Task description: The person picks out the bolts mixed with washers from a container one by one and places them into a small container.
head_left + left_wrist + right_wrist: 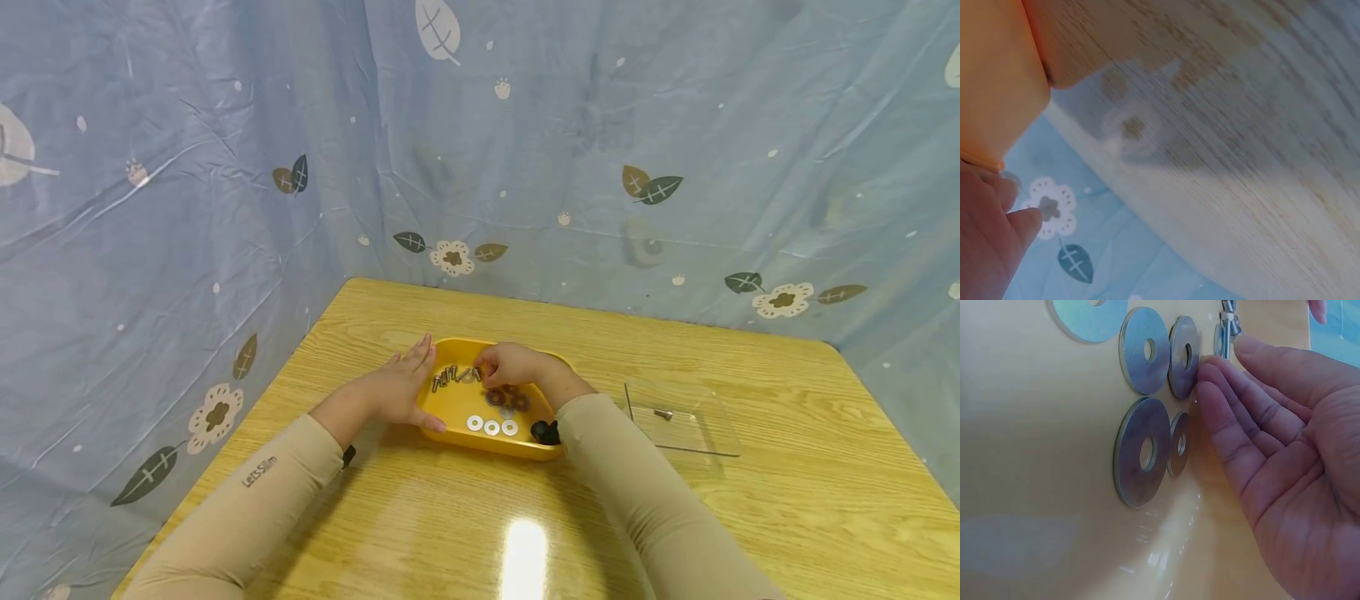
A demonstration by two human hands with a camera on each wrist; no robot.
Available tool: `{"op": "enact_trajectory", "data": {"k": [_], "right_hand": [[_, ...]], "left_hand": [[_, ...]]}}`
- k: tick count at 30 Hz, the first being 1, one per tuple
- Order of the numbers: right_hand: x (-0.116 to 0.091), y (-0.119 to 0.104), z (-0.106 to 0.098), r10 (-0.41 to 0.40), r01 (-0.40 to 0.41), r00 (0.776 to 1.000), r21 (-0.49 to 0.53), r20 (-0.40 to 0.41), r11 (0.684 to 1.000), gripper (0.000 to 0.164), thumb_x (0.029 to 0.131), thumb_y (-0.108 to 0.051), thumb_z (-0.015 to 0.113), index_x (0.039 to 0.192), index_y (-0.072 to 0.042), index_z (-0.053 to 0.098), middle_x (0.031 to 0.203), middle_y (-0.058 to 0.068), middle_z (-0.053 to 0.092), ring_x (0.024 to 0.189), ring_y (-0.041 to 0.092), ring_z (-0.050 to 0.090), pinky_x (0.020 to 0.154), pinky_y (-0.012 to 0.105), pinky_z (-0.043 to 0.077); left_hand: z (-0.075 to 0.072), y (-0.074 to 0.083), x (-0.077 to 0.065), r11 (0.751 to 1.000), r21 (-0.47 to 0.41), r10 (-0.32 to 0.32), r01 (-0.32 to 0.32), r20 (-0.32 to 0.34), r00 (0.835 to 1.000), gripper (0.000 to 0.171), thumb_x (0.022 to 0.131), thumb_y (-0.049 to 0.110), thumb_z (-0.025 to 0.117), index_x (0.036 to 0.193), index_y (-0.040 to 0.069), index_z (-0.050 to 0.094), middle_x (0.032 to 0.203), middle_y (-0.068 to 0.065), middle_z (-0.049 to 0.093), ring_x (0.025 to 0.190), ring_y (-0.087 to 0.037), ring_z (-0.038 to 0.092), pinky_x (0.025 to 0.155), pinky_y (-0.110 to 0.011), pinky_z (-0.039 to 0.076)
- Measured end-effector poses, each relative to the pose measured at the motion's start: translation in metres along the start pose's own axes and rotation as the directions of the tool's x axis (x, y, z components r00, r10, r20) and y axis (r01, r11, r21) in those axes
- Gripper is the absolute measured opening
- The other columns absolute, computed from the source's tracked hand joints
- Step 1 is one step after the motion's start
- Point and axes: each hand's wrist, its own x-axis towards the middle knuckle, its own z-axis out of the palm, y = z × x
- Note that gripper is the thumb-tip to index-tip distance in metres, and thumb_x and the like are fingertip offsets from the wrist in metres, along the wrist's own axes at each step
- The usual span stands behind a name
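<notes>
My left hand (397, 390) rests against the left end of a yellow tray (487, 443), fingers extended along its side and thumb over the front corner. In the left wrist view, its fingertips lie at the tray's rim (982, 164). My right hand (517, 367) reaches into the tray, fingertips beside a bolt (476, 374) at the back. In the right wrist view, thumb and fingers stand apart, fingertips right at the edge of a flat washer (1184, 357). More bolts (447, 375) lie at the tray's left, and several washers (491, 427) lie flat towards its front and right.
Right of the tray, a clear plastic piece (705, 429) with upright edges stands on the wooden table (420, 508), and a single bolt (663, 414) lies within its outline. A blue patterned curtain (525, 167) hangs behind and to the left. Black wrist gear (546, 432) overlaps the tray's front right corner.
</notes>
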Motion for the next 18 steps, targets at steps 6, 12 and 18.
{"op": "enact_trajectory", "data": {"k": [6,12,18], "right_hand": [[0.0042,-0.0007,0.0036,-0.008,0.008,0.999,0.002,-0.039,1.000,0.032,0.084,-0.008,0.065,0.115,-0.003,0.060,0.074,-0.001,0.063,0.057,0.013,0.054,0.055,0.021,0.043],[0.0083,0.0019,0.0080,-0.018,0.018,1.000,0.030,-0.019,0.999,0.013,0.082,-0.002,0.063,0.095,-0.004,0.064,0.067,-0.002,0.060,0.055,0.008,0.050,0.056,0.020,0.043],[0.0094,0.0023,0.0103,-0.004,0.004,1.000,0.036,0.004,0.999,0.012,0.081,-0.003,0.066,0.092,-0.004,0.063,0.068,-0.001,0.058,0.058,0.009,0.052,0.057,0.022,0.045]], "left_hand": [[0.0001,-0.0012,-0.0004,1.000,-0.002,-0.004,0.004,0.001,1.000,0.128,0.062,0.084,0.046,0.145,0.001,-0.004,0.149,-0.014,-0.017,0.139,-0.024,-0.008,0.110,-0.048,0.010],[0.0004,-0.0012,-0.0002,1.000,-0.008,0.000,0.000,-0.004,1.000,0.127,0.063,0.082,0.047,0.145,0.001,-0.003,0.149,-0.014,-0.017,0.139,-0.024,-0.008,0.110,-0.049,0.011],[-0.0011,0.0000,-0.0005,1.000,-0.008,-0.004,0.004,0.000,1.000,0.129,0.060,0.085,0.043,0.146,0.001,-0.003,0.150,-0.014,-0.017,0.139,-0.024,-0.008,0.110,-0.048,0.011]]}}
